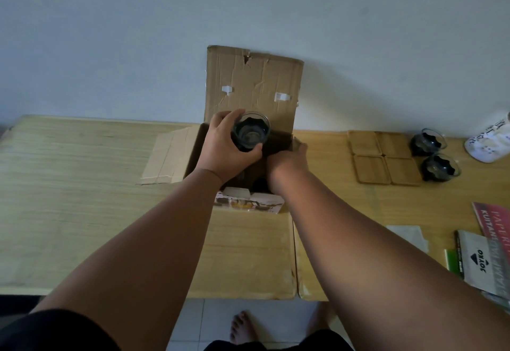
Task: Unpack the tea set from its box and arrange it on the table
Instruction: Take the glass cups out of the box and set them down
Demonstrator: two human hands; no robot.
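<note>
An open cardboard box (pixel 248 254) stands at the table's middle, its rear flap upright against the wall. My left hand (pixel 226 148) holds a glass cup (pixel 250 132) with a dark base just above the box opening. My right hand (pixel 288 157) rests on the box's right rim, fingers over the edge. To the right, several square wooden coasters (pixel 383 157) lie in a grid on the wooden table (pixel 69 185). Two more glass cups (pixel 427 141) (pixel 440 168) stand just right of the coasters. Inside the box a printed inner package (pixel 248 201) shows partly.
A white printed object (pixel 489 143) lies at the far right by the wall. Books and booklets (pixel 485 257) are stacked at the table's right front, with a pale paper (pixel 408 234) beside them. A box flap (pixel 168 154) lies flat to the left. My bare foot (pixel 242 326) is on the tiled floor.
</note>
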